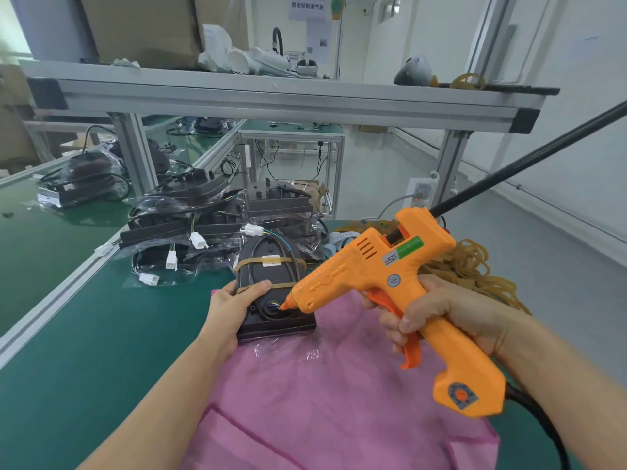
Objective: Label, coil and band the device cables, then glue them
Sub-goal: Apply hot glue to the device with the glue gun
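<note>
The device, its cable already banded, is kept steady on the pink cloth over the tabletop by the left hand, fingers curled round its edge, so that the glue gun, gripped in the right hand with fingers wrapped on the trigger, can be aimed with its nozzle at the cable exit.

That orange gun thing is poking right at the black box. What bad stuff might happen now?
1. The glue gun nozzle sits at the wire hole, close to the left hand gripping the black device; hot glue might burn the thumb.
2. Glue may drip onto the pink cloth underneath.
3. The rubber band holding the coiled cable lies near the tip and might get glued or soften.
</note>
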Motion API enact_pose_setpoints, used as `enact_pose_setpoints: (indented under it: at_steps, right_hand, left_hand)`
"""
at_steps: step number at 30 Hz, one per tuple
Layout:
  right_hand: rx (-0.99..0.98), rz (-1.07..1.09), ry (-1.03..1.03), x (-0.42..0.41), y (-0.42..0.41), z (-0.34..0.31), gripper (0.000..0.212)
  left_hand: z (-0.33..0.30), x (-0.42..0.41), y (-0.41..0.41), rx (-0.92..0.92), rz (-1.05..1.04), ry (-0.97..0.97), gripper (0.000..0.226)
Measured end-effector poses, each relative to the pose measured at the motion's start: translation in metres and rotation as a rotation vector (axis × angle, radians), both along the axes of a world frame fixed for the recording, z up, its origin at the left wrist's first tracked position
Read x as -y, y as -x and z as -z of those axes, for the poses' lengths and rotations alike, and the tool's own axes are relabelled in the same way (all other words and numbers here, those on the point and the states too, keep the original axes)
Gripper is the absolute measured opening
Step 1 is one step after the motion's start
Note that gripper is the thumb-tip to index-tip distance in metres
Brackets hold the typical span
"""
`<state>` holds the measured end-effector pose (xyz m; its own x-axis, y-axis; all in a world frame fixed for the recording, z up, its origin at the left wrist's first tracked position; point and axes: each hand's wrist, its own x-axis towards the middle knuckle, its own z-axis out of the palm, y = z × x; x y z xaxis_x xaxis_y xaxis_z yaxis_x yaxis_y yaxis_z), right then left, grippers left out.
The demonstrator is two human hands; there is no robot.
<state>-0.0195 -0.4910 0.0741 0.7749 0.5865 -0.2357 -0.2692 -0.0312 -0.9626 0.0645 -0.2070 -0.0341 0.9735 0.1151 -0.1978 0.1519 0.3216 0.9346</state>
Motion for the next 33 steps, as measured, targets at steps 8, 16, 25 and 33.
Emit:
enact_pose_setpoints:
  at_steps: [8, 16, 25, 33]
  right_hand:
    - [0.020, -0.025, 0.010, -0.011, -0.006, 0.005, 0.045]
    - [0.011, -0.018, 0.003, -0.015, -0.012, 0.005, 0.047]
    - [-0.006, 0.004, -0.008, -0.017, -0.015, 0.006, 0.051]
    - [0.098, 0.092, 0.258, -0.013, -0.015, 0.010, 0.022]
  left_hand:
    - [0.000, 0.000, 0.000, 0.005, 0.006, 0.013, 0.031]
    - [0.001, 0.000, 0.001, 0.013, 0.005, 0.022, 0.029]
    - [0.003, -0.001, -0.001, 0.017, 0.002, 0.019, 0.028]
    - [0.004, -0.002, -0.003, 0.020, 0.009, 0.023, 0.030]
